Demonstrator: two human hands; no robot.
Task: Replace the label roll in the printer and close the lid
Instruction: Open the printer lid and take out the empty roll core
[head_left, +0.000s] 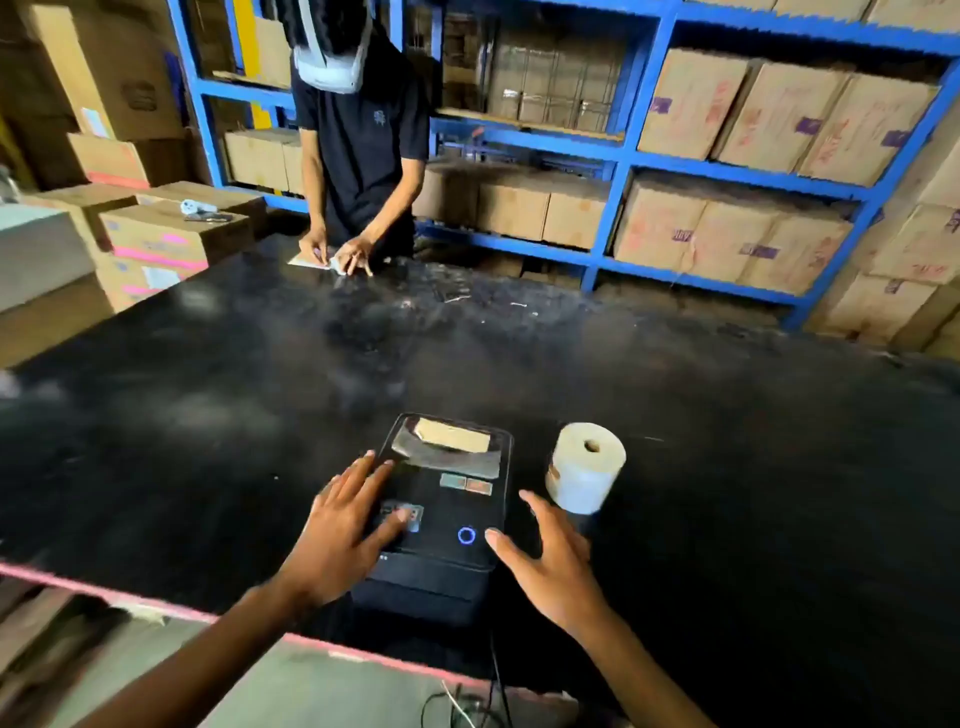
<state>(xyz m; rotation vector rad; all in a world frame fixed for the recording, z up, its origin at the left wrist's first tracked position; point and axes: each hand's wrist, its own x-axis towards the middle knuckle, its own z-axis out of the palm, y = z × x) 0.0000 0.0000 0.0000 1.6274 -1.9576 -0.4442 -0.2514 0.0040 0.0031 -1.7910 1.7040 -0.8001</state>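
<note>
Label printer (441, 519) sits lid closed on black table (208, 415), near edge. Left hand (343, 530) lies flat on lid, fingers spread, grip open. Right hand (550, 561) hovers at printer's right side, open, empty. Label roll (584, 467) stands upright just right of printer.

Left hand (340, 540), right hand (550, 569) — bare, sleeveless forearms.
</note>
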